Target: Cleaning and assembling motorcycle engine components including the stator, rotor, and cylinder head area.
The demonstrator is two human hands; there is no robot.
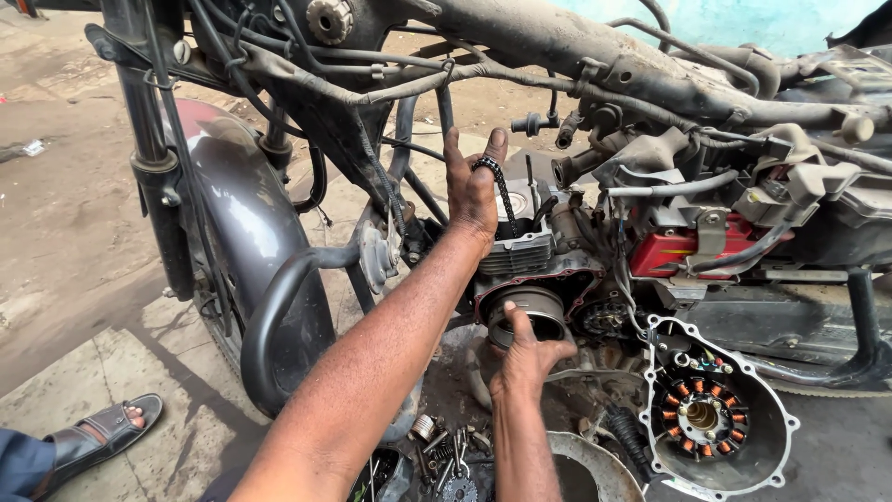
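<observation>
A stripped motorcycle engine sits in its frame. My left hand (472, 182) is raised above the finned cylinder block (518, 253), with a black timing chain (499, 183) looped over its thumb and fingers. My right hand (526, 353) is below the block, its thumb pressed against the round steel cylinder sleeve (538, 310) that sticks out of the block's underside. The chain runs down behind the block and its lower end is hidden.
A stator cover (714, 415) with orange copper coils hangs at lower right. A red battery (671, 251) sits right of the block. A curved crash guard (275, 316) and grey front mudguard (232, 204) stand left. Loose bolts and parts (444, 455) lie below. A sandalled foot (102, 435) is at lower left.
</observation>
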